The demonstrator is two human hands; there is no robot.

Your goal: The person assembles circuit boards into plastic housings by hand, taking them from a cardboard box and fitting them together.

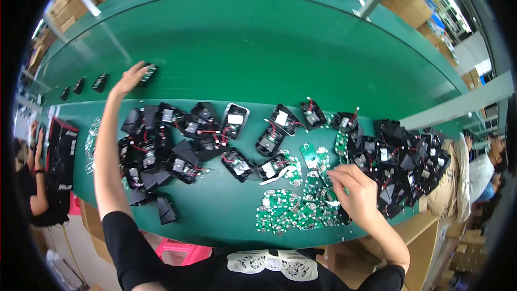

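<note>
My left hand (131, 79) reaches far out to the left, its fingers closed on a black plastic housing (148, 75) with a green circuit board in it. This housing sits on the far green surface, to the right of several similar ones (99, 82) in a row. My right hand (356, 189) is over the right side of a pile of small green circuit boards (291, 208). Its thumb and index finger are drawn together; whatever is between them, if anything, is too small to make out.
Black housings with red wires lie heaped at the left (186, 168) and right (412, 156) of the near bench; several more lie between. At the far left is a black box (61, 153), with a co-worker's arm (40, 156) beyond it. A metal post (458, 101) slants in from the right.
</note>
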